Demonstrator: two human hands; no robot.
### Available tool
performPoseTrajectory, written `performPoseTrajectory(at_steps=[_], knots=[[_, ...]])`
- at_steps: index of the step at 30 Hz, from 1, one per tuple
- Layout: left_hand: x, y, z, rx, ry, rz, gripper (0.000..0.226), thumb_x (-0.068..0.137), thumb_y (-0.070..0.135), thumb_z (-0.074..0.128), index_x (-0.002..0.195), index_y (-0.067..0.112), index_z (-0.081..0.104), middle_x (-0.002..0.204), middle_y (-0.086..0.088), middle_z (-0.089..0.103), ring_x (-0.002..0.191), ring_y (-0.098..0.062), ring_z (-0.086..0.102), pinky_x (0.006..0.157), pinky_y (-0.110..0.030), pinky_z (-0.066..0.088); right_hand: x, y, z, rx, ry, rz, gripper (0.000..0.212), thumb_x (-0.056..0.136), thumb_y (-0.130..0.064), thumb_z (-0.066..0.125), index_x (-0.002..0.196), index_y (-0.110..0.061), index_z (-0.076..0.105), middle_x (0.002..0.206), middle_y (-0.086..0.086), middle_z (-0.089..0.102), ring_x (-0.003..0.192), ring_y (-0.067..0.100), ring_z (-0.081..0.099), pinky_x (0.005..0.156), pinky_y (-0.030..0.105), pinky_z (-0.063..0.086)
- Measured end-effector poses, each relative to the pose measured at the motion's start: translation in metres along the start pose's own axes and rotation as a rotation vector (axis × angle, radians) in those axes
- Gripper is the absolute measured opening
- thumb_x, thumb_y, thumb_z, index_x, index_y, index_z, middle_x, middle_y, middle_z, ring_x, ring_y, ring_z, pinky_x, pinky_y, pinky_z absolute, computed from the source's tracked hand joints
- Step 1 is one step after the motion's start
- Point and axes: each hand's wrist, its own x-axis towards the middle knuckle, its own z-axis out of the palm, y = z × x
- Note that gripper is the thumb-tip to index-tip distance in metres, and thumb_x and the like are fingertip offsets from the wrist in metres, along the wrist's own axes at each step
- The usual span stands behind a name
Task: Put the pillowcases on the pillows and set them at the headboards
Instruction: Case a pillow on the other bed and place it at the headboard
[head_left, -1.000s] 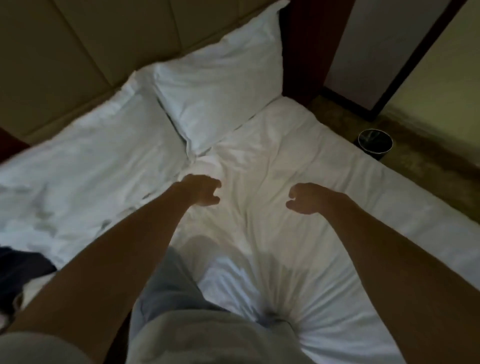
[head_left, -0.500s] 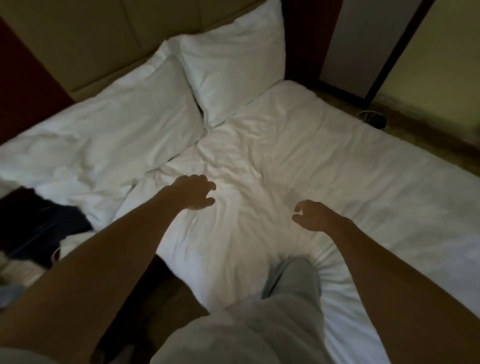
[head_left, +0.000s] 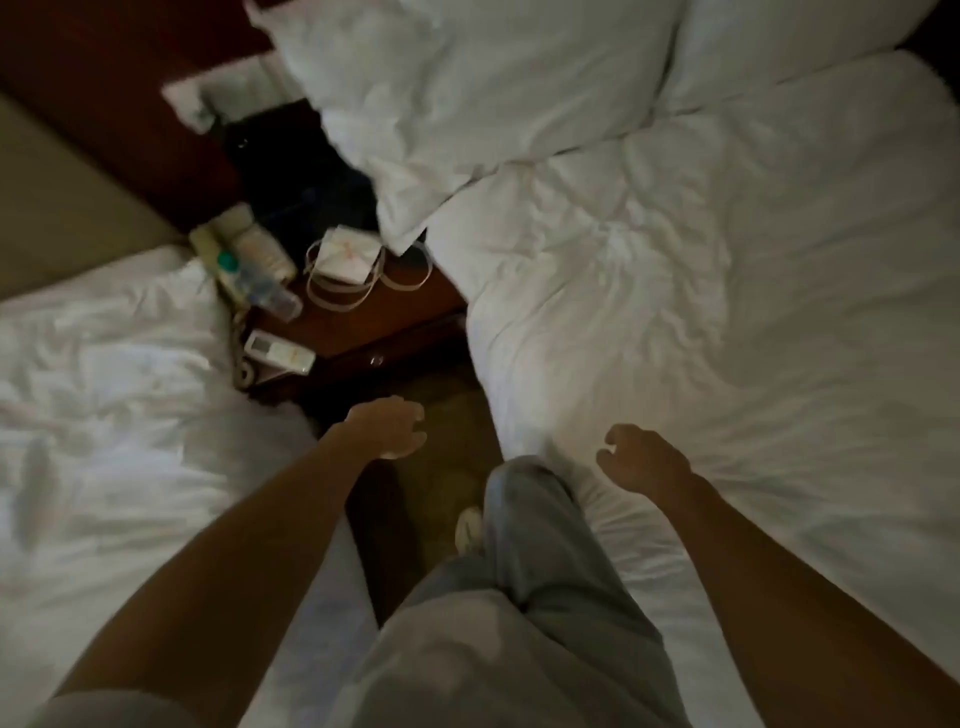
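Your left hand (head_left: 387, 426) hangs empty with fingers loosely curled over the gap between the beds. Your right hand (head_left: 644, 457), also empty and half-curled, hovers over the near left edge of the right bed (head_left: 753, 312). Two cased pillows (head_left: 467, 88) lie at that bed's far end. Beyond your left hand, the nightstand (head_left: 363, 312) holds a remote (head_left: 280, 352) at its near edge.

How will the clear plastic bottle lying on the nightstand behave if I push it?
The clear plastic bottle with a green cap lies on its side, so it would probably roll. It looks small, likely light. It rests near the dark wooden nightstand edge, so it might fall.
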Motion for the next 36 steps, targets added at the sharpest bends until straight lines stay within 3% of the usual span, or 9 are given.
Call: performPoseTrajectory(at_steps=[4,9,18,24,30,36], knots=[[-0.024,-0.039,0.085,-0.402,0.046,-0.151,0.046,0.100,0.042,0.047,0.141,0.019,0.048,0.144,-0.006,0.049,0.131,-0.026,0.048,0.108,-0.038,0.040,0.007,-0.037,0.031,-0.116,-0.097,-0.154,0.049,0.096,-0.045,0.047,0.141,-0.025,0.047,0.148,0.003,0.048,0.133,0.027,0.047,0.110,0.037,0.038],[-0.076,-0.064,0.177,-0.698,0.058,-0.432,0.047,0.099,0.044,0.049,0.140,0.020,0.050,0.146,-0.006,0.048,0.132,-0.026,0.047,0.110,-0.039,0.037,0.030,-0.076,0.040,-0.337,-0.257,-0.312,0.049,0.100,-0.040,0.045,0.145,-0.021,0.045,0.151,0.004,0.045,0.134,0.025,0.045,0.112,0.038,0.036],[-0.165,-0.058,0.258,-1.206,0.232,-0.860,0.034,0.095,0.040,0.052,0.123,0.024,0.062,0.127,-0.004,0.061,0.114,-0.024,0.057,0.099,-0.038,0.047,0.031,-0.169,0.054,-0.692,-0.311,-0.532,0.047,0.103,-0.036,0.045,0.147,-0.019,0.042,0.152,0.005,0.044,0.136,0.025,0.045,0.113,0.036,0.035],[-0.226,-0.061,0.344,-1.481,0.300,-1.017,0.033,0.092,0.042,0.051,0.118,0.025,0.065,0.123,-0.001,0.064,0.110,-0.022,0.060,0.099,-0.039,0.048,0.006,-0.245,0.100,-0.902,-0.362,-0.656,0.043,0.102,-0.031,0.048,0.145,-0.022,0.043,0.147,0.003,0.049,0.133,0.023,0.048,0.108,0.037,0.042],[-0.275,-0.078,0.424,-1.806,0.411,-1.089,0.032,0.093,0.037,0.056,0.117,0.017,0.065,0.098,0.003,0.066,0.091,-0.016,0.060,0.086,-0.030,0.046,-0.044,-0.346,0.178,-1.028,-0.327,-0.745,0.046,0.100,-0.031,0.051,0.144,-0.022,0.044,0.144,0.003,0.051,0.129,0.022,0.050,0.106,0.038,0.045],[-0.336,-0.090,0.515,-2.022,0.493,-1.146,0.029,0.096,0.036,0.053,0.118,0.021,0.064,0.118,-0.001,0.067,0.098,-0.014,0.061,0.089,-0.031,0.049,-0.126,-0.436,0.298,-1.250,-0.309,-0.829,0.047,0.099,-0.034,0.050,0.144,-0.022,0.044,0.143,0.003,0.051,0.128,0.022,0.050,0.106,0.038,0.043]])
